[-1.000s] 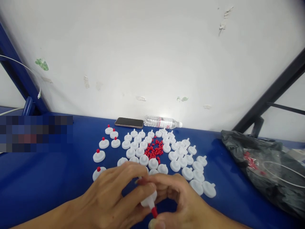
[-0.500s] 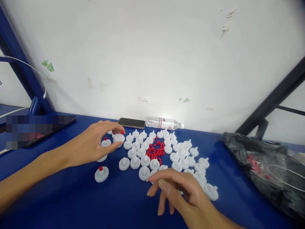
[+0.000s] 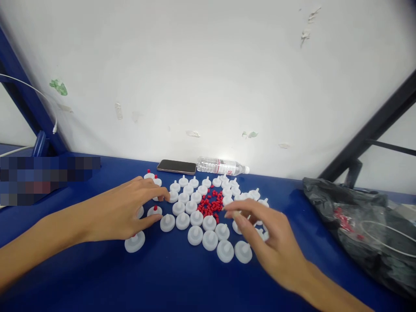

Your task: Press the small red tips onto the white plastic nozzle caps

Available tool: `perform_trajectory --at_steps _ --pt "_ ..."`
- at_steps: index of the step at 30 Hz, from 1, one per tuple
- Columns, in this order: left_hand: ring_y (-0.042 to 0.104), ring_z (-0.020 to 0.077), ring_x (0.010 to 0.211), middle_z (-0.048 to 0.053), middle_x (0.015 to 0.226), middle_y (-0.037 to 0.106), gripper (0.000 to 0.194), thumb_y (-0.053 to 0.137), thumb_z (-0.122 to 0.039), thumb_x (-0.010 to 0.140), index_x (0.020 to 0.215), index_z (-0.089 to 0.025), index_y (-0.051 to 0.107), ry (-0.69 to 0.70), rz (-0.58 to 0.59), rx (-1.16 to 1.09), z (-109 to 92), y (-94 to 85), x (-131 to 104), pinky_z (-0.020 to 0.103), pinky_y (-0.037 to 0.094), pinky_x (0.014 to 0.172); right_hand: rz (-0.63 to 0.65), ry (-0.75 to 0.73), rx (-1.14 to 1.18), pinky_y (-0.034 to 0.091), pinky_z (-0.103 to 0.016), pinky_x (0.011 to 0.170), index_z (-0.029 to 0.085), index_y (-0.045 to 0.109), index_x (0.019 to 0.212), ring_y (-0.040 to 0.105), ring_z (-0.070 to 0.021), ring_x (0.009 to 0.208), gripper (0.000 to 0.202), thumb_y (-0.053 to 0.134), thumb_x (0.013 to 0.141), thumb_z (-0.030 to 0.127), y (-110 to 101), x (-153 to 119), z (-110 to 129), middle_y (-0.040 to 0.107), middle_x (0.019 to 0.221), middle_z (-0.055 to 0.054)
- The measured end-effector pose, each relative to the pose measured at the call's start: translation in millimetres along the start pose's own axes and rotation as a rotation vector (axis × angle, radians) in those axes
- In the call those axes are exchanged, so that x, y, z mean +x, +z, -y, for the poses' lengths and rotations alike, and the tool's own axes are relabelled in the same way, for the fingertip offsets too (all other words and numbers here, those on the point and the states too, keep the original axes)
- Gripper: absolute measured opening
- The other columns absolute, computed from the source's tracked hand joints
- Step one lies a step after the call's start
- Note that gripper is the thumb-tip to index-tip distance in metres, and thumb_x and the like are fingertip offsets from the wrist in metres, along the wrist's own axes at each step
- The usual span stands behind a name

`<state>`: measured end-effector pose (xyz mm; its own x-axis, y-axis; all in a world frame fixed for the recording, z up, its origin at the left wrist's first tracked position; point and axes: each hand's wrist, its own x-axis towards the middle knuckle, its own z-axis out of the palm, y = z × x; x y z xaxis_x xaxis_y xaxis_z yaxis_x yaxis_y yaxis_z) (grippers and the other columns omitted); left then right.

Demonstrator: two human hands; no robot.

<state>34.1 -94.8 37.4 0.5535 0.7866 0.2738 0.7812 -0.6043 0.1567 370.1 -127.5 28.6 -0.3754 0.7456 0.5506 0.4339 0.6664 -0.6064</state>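
Left hand [image 3: 128, 210] is reaching over the left side, its grip standing part-open, thumb and fingers spread around a red-capped disc [image 3: 154, 212] that is sitting upright on the blue surface [image 3: 195, 284]; contact is hard to judge, as the fingers are partly hiding things there. Other red-capped discs are standing around and partly under that hand, one [image 3: 134, 243] just below the thumb side. Right hand [image 3: 273, 238] is hovering over the right part of the uncapped white discs [image 3: 225, 252], grip loosely curled, thumb and index tips a little apart, nothing showing between them; the index tip is pointing at the right edge of the loose red caps [image 3: 208, 211]. Those caps are lying scattered in the middle, white discs ringing them, nozzles mostly pointing up. Smartphone [image 3: 177, 167] and plastic bottle [image 3: 212, 166] are lying end to end along the wall [image 3: 201, 78]. Black plastic bag [image 3: 328, 208] is slumping at far right, red pieces [image 3: 343, 220] showing in it.
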Motion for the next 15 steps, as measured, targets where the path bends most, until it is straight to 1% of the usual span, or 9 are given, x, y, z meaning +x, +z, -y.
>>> perform_trajectory --at_steps 2,3,4,7,9,12,15 --pt "0.067 0.0276 0.105 0.004 0.113 0.073 0.026 0.058 -0.048 0.098 0.115 -0.032 0.069 0.047 -0.043 -0.013 -4.1 0.2 -0.1 0.037 0.051 0.089 -0.014 -0.042 -0.235 0.054 -0.033 0.071 0.023 0.073 0.109 0.068 -0.0205 0.084 0.016 0.060 0.104 0.028 -7.9 9.4 -14.3 0.076 0.100 -0.006" --pt "0.066 0.0277 0.106 0.004 0.114 0.073 0.027 0.060 -0.050 0.098 0.114 -0.031 0.070 0.070 -0.058 -0.022 -6.5 1.1 -0.1 0.038 0.051 0.091 0.021 -0.041 -0.323 0.055 -0.037 0.078 0.022 0.074 0.106 0.067 -0.0238 0.092 0.015 0.059 0.104 0.027 -10.5 13.5 -21.6 0.076 0.101 -0.007" --pt "0.066 0.0276 0.107 0.004 0.113 0.073 0.027 0.062 -0.051 0.097 0.112 -0.030 0.070 0.087 -0.066 -0.026 -9.0 2.7 -0.1 0.038 0.050 0.093 0.081 -0.035 -0.377 0.055 -0.040 0.082 0.022 0.075 0.105 0.066 -0.0260 0.098 0.017 0.058 0.104 0.025 -12.2 16.9 -28.4 0.076 0.104 -0.007" --pt "0.064 0.0271 0.105 0.004 0.109 0.071 0.022 0.073 -0.045 0.091 0.105 -0.028 0.071 0.111 -0.046 -0.002 -14.8 10.6 0.3 0.040 0.048 0.097 0.222 -0.041 -0.434 0.055 -0.044 0.089 0.022 0.077 0.107 0.064 -0.0277 0.105 0.019 0.058 0.104 0.022 -12.6 21.2 -42.6 0.075 0.110 -0.009" --pt "0.063 0.0271 0.104 0.003 0.107 0.070 0.019 0.077 -0.039 0.088 0.103 -0.028 0.071 0.112 -0.017 0.021 -16.8 16.1 0.8 0.042 0.046 0.098 0.278 -0.073 -0.446 0.056 -0.046 0.093 0.023 0.077 0.113 0.064 -0.0276 0.108 0.020 0.058 0.105 0.021 -10.8 20.2 -45.3 0.073 0.114 -0.009" --pt "0.062 0.0271 0.104 0.002 0.106 0.069 0.017 0.077 -0.033 0.088 0.103 -0.028 0.071 0.125 0.012 0.026 -18.3 20.7 1.3 0.043 0.045 0.098 0.367 -0.123 -0.460 0.055 -0.049 0.099 0.026 0.074 0.126 0.062 -0.0284 0.117 0.027 0.056 0.105 0.020 -8.3 16.6 -42.0 0.070 0.123 -0.010" --pt "0.062 0.0270 0.103 0.003 0.103 0.069 0.013 0.073 -0.029 0.090 0.102 -0.026 0.069 0.134 -0.005 0.003 -21.1 19.4 1.5 0.042 0.044 0.097 0.440 -0.128 -0.464 0.053 -0.051 0.103 0.030 0.070 0.134 0.059 -0.0283 0.124 0.033 0.055 0.106 0.018 -6.3 14.0 -38.7 0.067 0.129 -0.009"
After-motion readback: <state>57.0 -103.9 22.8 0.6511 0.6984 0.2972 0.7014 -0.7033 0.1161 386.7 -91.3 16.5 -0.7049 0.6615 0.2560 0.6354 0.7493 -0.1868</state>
